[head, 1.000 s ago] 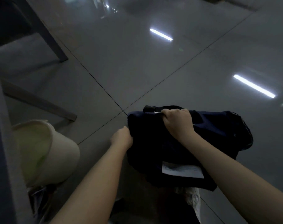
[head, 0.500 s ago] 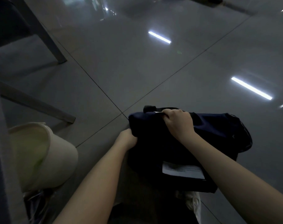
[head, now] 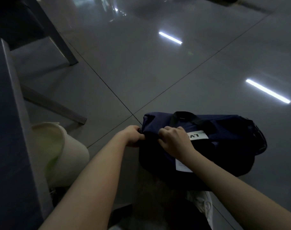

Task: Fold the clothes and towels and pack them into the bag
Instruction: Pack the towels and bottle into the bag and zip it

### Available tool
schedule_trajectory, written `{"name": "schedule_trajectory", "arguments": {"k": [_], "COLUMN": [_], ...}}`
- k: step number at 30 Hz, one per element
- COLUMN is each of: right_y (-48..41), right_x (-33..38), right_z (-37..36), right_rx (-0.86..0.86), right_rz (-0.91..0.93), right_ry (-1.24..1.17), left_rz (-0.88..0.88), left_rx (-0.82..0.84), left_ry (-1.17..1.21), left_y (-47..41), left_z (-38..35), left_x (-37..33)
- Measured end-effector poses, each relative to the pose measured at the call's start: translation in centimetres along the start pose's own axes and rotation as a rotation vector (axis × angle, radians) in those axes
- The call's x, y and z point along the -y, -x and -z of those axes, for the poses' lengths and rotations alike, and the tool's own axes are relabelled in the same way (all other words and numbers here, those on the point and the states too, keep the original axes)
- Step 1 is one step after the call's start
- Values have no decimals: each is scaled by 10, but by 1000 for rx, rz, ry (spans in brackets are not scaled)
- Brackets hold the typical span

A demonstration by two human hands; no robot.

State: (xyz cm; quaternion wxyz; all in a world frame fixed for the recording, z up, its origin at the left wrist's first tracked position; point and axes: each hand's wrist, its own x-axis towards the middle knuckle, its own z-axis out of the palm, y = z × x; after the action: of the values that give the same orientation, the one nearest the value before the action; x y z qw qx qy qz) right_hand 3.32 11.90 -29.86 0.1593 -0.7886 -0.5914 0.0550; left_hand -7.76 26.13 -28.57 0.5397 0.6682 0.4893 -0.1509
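the bag (head: 227, 146) is a dark navy duffel of soft cloth, lying on its side on the glossy grey tiled floor (head: 141, 72), right of where two tile seams cross. it looks filled out and rounded, with its long axis running left to right. a black strap handle (head: 187, 116) arches over its far upper edge. a white label (head: 198, 136) printed with dark letters sits on the top face, and a second white tag (head: 183, 166) with fine print shows lower on the near side, partly covered by the right forearm. the right end of the bag bunches into darker folds; the light is too dim to make out details there.

the left hand (head: 133, 136) is clenched around the bag's left end, fingers curled in on the gathered cloth. the right hand (head: 173, 140) is just beside it on the top of the bag, fingers bent down and pinching the fabric next to the white label. whether a zip pull lies between the fingers cannot be told.

a pale bucket (head: 71, 156) stands on the left, near the left forearm, with a grey table leg (head: 58, 34) further back. something white and crumpled (head: 206, 205) shows below the bag at the bottom edge.
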Motion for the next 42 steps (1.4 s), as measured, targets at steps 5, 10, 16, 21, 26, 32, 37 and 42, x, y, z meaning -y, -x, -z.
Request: {"name": "schedule_trajectory", "arguments": {"k": [5, 10, 16, 21, 26, 32, 37, 42], "right_y": [0, 2, 6, 3, 3, -2, -2, -2], "right_x": [8, 14, 28, 30, 37, 42, 41, 41], "right_z": [-1, -4, -7, -2, 1, -1, 5, 6], "right_rx": [18, 3, 56, 30, -20, -37, -31, -16], "right_rz": [-46, -220, -308, -365, -362, -429, -472, -472], "right_ry": [-109, -280, -443, -394, -210, -231, -262, -265], "left_rz": [-43, -48, -70, -55, -29, 0, 9, 9], "left_rx": [55, 105, 53, -44, -41, 16, 81, 102], "left_ry": [-111, -107, -74, -22, 4, 35, 159, 167], "left_y": [8, 7, 6, -2, -3, 1, 0, 6], "left_z": [5, 5, -6, -9, -6, -2, 0, 0], "left_x": [-14, -15, -17, -21, -21, -23, -20, -19]}}
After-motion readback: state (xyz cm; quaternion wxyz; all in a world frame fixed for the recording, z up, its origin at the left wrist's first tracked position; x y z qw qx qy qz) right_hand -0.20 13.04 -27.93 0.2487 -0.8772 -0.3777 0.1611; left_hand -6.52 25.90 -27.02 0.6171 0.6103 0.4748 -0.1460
